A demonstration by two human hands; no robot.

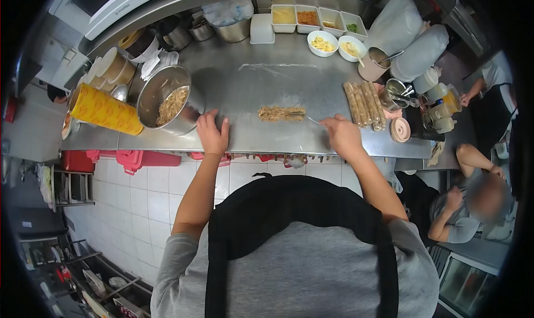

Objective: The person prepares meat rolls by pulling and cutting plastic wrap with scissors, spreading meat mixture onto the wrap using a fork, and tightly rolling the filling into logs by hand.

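Observation:
My right hand (341, 134) is closed around the thin handle of a metal spoon or fork (314, 120); I cannot tell which. Its head rests on the right part of a flat strip of shredded brown filling (272, 114). Clear plastic film (278, 68) appears spread on the steel counter around that strip, its crinkled far edge showing. My left hand (212, 132) lies on the counter with fingers apart, close to a large metal pot (194, 98). The pot leans towards me and holds more shredded filling (172, 105).
Several wrapped rolls (364, 105) lie side by side at right, near a cup of utensils (395, 92). White bowls (322, 43) and topping trays (284, 18) line the back. A yellow patterned roll (105, 109) lies left. Another person (473, 206) sits at far right.

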